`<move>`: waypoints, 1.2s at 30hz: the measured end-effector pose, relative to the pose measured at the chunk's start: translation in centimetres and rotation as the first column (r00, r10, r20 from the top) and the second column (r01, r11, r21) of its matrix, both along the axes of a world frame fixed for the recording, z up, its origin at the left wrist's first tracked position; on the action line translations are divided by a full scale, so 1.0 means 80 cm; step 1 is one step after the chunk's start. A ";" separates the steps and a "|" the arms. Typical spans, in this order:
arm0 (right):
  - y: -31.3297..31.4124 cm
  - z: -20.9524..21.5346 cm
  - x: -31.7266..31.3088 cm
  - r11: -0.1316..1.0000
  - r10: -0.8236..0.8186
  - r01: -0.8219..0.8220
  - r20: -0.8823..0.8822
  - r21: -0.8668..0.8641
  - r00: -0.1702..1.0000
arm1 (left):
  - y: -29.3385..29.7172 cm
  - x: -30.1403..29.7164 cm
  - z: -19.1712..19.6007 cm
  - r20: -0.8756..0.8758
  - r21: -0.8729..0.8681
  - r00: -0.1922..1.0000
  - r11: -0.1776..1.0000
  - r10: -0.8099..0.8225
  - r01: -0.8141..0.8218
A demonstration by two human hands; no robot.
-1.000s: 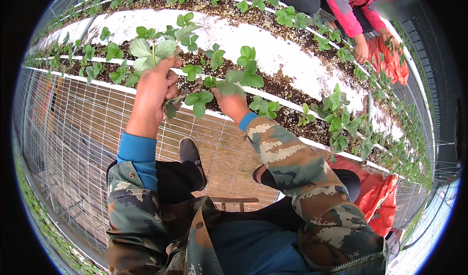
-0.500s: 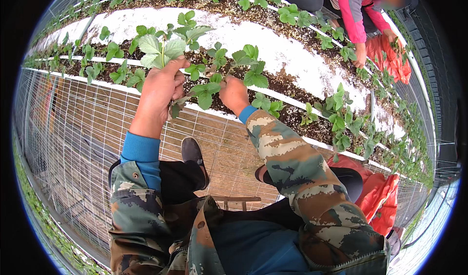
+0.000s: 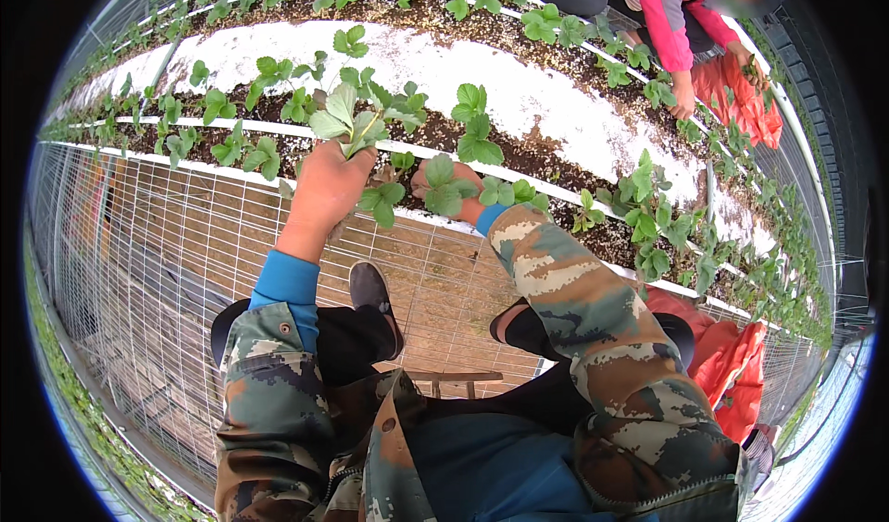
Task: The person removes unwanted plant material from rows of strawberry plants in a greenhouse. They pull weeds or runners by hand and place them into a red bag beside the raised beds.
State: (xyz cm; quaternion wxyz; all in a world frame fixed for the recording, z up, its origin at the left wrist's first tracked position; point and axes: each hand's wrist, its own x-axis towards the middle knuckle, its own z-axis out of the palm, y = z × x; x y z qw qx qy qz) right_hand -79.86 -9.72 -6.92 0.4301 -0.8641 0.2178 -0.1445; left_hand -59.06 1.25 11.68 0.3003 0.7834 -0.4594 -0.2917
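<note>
My left hand (image 3: 331, 187) is closed round a small bunch of picked strawberry leaves (image 3: 348, 120), their pale undersides and stems standing up out of the fist. Some dry, brownish leaf hangs below it. Just to its right, my right hand (image 3: 469, 176) is down at the near edge of the planting row, fingers curled in. A green strawberry leaf (image 3: 445, 189) lies across it and hides the fingertips, so what they grip cannot be seen. Between the hands a strawberry plant (image 3: 381, 202) leans over the white edge of the bed.
Rows of strawberry plants (image 3: 477, 138) run along dark soil beside a white strip (image 3: 435, 59). White wire mesh (image 3: 194, 217) drops from the near edge. A co-worker in a pink jacket (image 3: 669, 31) works at the far right by a red bag (image 3: 736, 101). Another red bag (image 3: 732, 365) lies beside my right leg.
My left hand has lowered and shifted right with the leaf bunch, nearer the right hand. My right hand has moved slightly down toward the bed edge, and a leaf now covers it.
</note>
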 end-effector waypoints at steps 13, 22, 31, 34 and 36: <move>0.054 0.224 0.055 0.991 -0.068 0.077 -0.089 0.112 0.994 | 0.003 -0.027 0.032 -0.358 0.001 0.933 0.999 0.049 -0.052; 0.082 0.231 0.109 0.922 -0.341 0.232 0.368 0.309 0.865 | 0.039 0.050 0.067 -0.667 -0.143 0.672 0.829 0.323 -0.541; -0.046 0.087 0.078 0.899 -0.420 0.359 -0.259 -0.252 0.870 | 0.012 0.050 0.085 -0.914 -0.116 0.369 0.764 0.168 -0.635; -0.105 0.065 0.073 0.906 -0.379 0.194 -0.518 -0.375 0.767 | 0.002 0.046 0.093 -0.942 -0.105 0.312 0.777 0.122 -0.620; -0.130 0.050 0.067 0.930 -0.316 0.150 -0.520 -0.336 0.794 | -0.003 0.048 0.090 -0.946 -0.110 0.308 0.791 0.102 -0.601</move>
